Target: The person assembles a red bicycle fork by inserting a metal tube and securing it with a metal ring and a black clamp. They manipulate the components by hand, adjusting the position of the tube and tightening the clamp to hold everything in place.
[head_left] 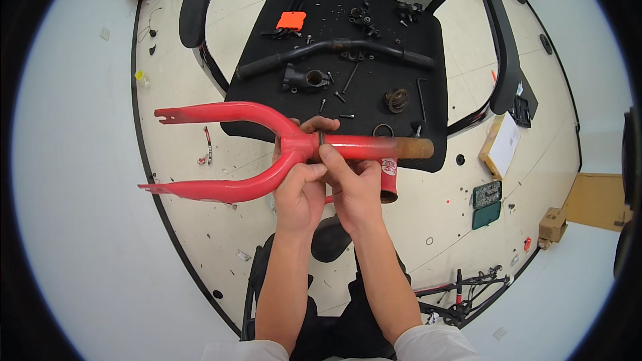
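Observation:
A red bicycle fork (pixel 231 188) lies sideways across my hands, its two legs to the left and its steerer tube to the right, with a rusty brown end. My left hand (pixel 299 194) is closed round the fork crown, thumb in front. My right hand (pixel 358 190) grips the base of the steerer tube, its thumb against a thin dark ring (pixel 322 138) there. The fingers behind the fork are partly hidden. Below the steerer, a red tube (pixel 389 187) with a white badge and open lower end shows beside my right hand, mostly covered.
Just beyond the fork, a black office chair seat (pixel 267 97) carries a handlebar (pixel 348 45), a stem (pixel 304 78), a coiled spring (pixel 396 100), an orange hex key holder (pixel 291 21) and several bolts. On the floor at right are a green case (pixel 487 205) and a dark bicycle frame (pixel 478 294).

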The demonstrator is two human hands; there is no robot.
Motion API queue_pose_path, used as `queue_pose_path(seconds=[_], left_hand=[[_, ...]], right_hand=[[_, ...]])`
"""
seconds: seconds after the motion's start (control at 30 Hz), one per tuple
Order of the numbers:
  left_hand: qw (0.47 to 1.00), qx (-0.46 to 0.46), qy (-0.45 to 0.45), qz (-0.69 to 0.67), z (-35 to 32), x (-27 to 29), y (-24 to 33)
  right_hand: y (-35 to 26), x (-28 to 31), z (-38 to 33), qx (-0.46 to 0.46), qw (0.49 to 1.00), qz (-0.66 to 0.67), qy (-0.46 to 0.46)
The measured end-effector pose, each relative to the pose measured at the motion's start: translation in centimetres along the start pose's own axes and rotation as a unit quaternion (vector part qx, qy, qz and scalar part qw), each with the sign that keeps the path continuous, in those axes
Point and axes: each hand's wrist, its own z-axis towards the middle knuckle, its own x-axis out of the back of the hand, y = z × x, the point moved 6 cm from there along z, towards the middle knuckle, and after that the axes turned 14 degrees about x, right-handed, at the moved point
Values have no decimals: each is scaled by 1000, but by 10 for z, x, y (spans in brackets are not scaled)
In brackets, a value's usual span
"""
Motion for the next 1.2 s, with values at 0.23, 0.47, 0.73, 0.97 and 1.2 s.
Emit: queue_pose_path(seconds=[0.23, 0.47, 0.73, 0.97, 1.2], left_hand=[[996, -42, -15, 79, -1, -3, 0], [995, -72, -56, 45, -2, -7, 0], [991, -76, 18, 105, -2, 1, 1], [999, 21, 20, 40, -9, 11, 6], [996, 39, -20, -73, -9, 20, 10]], right_hand=[[0, 3, 3, -37, 998, 51, -23], [2, 10, 6, -74, 991, 97, -48], [6, 5, 3, -59, 994, 53, -81], [-4, -4, -1, -12, 997, -23, -78], [-16, -14, -2, 43, 990, -72, -117]])
